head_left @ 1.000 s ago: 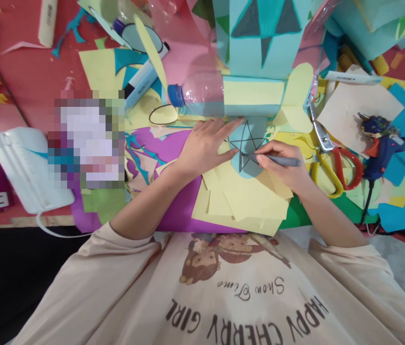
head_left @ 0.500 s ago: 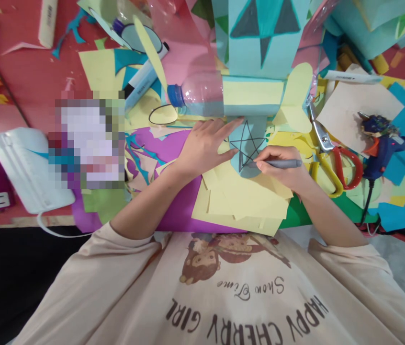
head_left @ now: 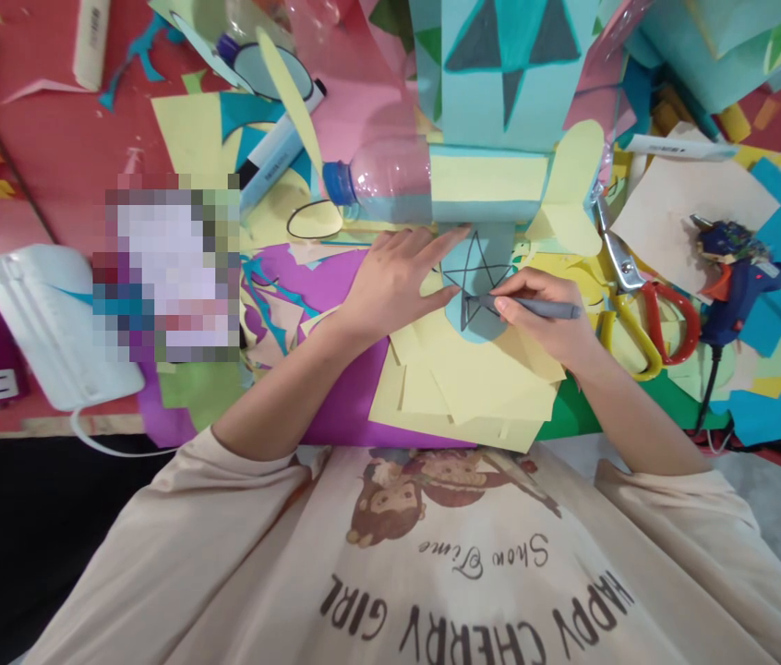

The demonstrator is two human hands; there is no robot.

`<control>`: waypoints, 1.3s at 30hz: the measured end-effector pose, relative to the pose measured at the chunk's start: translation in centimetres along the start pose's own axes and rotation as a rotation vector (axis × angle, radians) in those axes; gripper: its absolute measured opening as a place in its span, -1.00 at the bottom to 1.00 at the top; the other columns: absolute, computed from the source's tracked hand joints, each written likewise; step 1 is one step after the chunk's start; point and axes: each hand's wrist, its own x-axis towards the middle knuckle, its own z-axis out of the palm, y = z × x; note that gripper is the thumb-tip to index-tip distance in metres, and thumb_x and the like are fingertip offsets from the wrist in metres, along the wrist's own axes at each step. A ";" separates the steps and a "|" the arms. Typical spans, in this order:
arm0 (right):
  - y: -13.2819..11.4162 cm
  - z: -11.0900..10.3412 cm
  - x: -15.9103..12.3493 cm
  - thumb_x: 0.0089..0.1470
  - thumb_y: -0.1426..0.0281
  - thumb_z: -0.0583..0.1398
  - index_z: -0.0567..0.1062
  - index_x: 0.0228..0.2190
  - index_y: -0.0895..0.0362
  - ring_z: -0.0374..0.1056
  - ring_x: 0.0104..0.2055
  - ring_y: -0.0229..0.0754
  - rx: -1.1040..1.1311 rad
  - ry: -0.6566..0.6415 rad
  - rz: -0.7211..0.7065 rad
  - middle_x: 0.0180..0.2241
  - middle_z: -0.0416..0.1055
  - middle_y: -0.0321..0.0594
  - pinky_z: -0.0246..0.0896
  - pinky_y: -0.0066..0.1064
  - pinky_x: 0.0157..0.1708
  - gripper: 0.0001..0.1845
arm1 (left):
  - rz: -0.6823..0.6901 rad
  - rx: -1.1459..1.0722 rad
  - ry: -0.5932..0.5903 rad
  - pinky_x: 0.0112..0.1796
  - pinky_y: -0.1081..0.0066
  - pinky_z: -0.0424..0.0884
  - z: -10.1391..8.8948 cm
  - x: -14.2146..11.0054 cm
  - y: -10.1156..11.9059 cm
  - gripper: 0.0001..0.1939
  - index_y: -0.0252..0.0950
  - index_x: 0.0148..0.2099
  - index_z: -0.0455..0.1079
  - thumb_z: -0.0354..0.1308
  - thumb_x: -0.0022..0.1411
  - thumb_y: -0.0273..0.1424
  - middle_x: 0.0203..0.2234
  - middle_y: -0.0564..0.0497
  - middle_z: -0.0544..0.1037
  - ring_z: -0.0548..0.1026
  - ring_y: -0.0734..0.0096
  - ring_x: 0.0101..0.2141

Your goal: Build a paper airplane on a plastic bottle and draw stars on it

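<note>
My right hand [head_left: 543,309] is closed around a grey marker [head_left: 548,308], its tip at the lower left part of a star drawn in dark lines. The star is on a light blue paper piece [head_left: 484,328] with a rounded lower end. My left hand [head_left: 401,282] lies with fingers spread, thumb and index finger at the left edge of that blue piece. Beneath are several pale yellow sheets [head_left: 460,392]. Just above the hands lies a clear plastic bottle [head_left: 387,180] with a blue cap, wrapped in blue and yellow paper.
Right of my right hand lie red and yellow scissors [head_left: 671,323] and a blue glue gun [head_left: 729,300] with a cord. A white case [head_left: 62,323] and a blurred-out patch are at the left. A blue marker [head_left: 280,152] and paper scraps surround the bottle.
The marker tip and my right hand have shifted slightly upward within the star's lower left part. My left hand stays in place.
</note>
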 end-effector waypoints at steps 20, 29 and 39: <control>-0.7 -0.2 0.0 -0.05 0.43 0.24 0.49 -0.56 0.14 0.20 -0.53 -0.35 -0.005 -0.119 -0.007 -0.56 0.43 -0.34 0.03 -0.45 -0.52 -0.90 | -0.005 0.019 -0.004 -0.07 0.18 0.32 -0.1 0.0 0.1 -0.42 -0.24 0.30 0.23 0.12 0.27 -0.24 -0.16 -0.12 0.51 0.48 0.10 -0.11; -0.7 -0.1 0.0 -0.01 0.39 0.24 0.50 -0.53 0.13 0.20 -0.54 -0.35 -0.009 -0.123 -0.013 -0.57 0.41 -0.35 0.06 -0.44 -0.51 -0.90 | -0.003 -0.003 0.004 -0.07 0.18 0.32 -0.1 0.0 0.1 -0.41 -0.22 0.31 0.22 0.12 0.27 -0.24 -0.16 -0.12 0.51 0.47 0.10 -0.11; -1.1 0.0 -0.1 -0.03 0.41 0.25 0.50 -0.56 0.13 0.16 -0.57 -0.36 0.005 -0.160 0.016 -0.59 0.41 -0.36 0.02 -0.45 -0.55 -0.89 | -0.027 -0.021 -0.029 -0.05 0.13 0.30 -0.3 0.1 0.2 -0.41 -0.26 0.31 0.23 0.10 0.27 -0.25 -0.15 -0.15 0.50 0.46 0.03 -0.09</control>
